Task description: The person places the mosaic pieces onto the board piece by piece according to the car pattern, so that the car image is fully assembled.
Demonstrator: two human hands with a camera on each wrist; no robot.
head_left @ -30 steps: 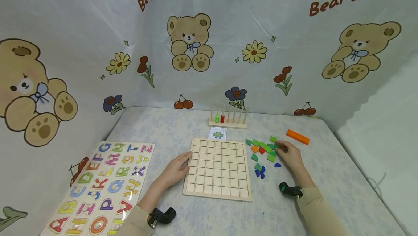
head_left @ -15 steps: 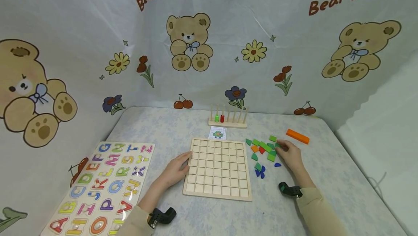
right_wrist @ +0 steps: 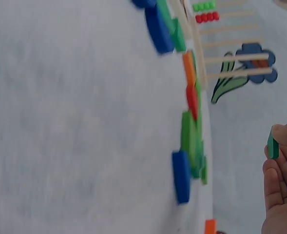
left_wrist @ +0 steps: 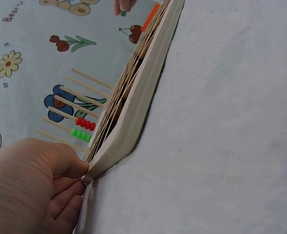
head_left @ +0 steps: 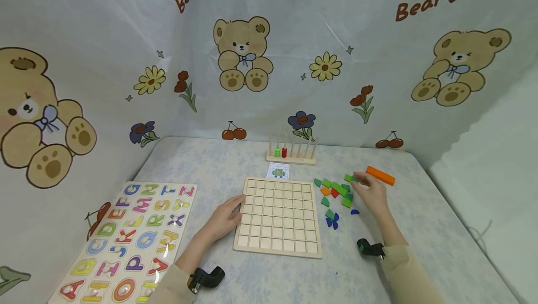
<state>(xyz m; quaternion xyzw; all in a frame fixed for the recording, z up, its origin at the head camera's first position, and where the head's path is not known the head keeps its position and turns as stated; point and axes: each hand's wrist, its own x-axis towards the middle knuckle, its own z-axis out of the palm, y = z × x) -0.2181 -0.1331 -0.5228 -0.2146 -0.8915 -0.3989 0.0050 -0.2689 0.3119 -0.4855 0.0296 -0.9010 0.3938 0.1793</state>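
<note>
A wooden grid board (head_left: 278, 217) lies flat at the middle of the table, its square cells bare. My left hand (head_left: 223, 215) grips the board's left edge; in the left wrist view the thumb is at the rim with the other fingers curled beneath it. Over the far right of a cluster of small flat pieces, my right hand (head_left: 373, 194) pinches a green piece (right_wrist: 273, 145) between thumb and fingers. The piece's full outline is hidden by the fingers. Below the hand lie green tiles (head_left: 338, 187), an orange piece (head_left: 325, 191), a red piece (head_left: 334, 193) and blue half-round pieces (head_left: 355, 212).
An alphabet puzzle board (head_left: 138, 234) covers the table's left side. Behind the grid stand a pattern card (head_left: 278, 171) and a peg rack (head_left: 290, 159) with green and red beads. An orange bar (head_left: 380, 176) lies at the back right, just beyond the right hand.
My right hand has lifted away from the cluster, slightly farther back, with the green piece pinched in it. The left hand keeps its grip on the board's edge.
</note>
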